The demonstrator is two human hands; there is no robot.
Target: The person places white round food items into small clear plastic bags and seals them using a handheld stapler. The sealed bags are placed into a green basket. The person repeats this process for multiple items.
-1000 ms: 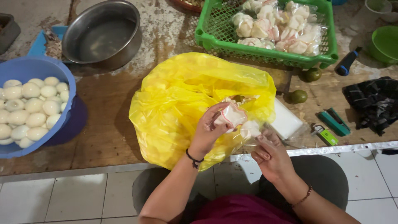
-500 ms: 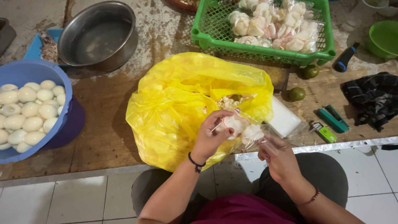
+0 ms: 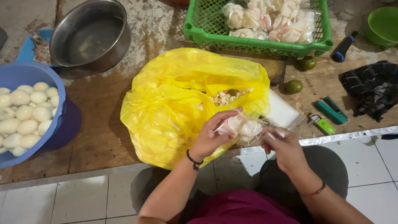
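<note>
Seated at wooden bench, packing in progress. Left hand curled shut around small clear bag holding what look like two peeled white eggs; bag held over bench's near edge, just in front of yellow plastic bag. Right hand pinched closed on the bag's loose mouth, apparently mid-seal or mid-twist; can't tell whether a tie is on yet. Judged progress: partway. Green crate at far side already carrying a pile of filled clear packs, roughly a dozen visible, exact count unclear through overlap. Blue basin at left loaded with peeled eggs, about eighteen visible, more likely underneath, so plenty left to pack. Yellow bag open, pale shell-like scraps inside, too jumbled to count. Counts elsewhere: one steel bowl, looks empty; two green limes near crate; one stack of clear bags beside yellow bag; one green stapler; one small green lighter; one blue-handled tool; one green bowl at corner; one dark cloth.
</note>
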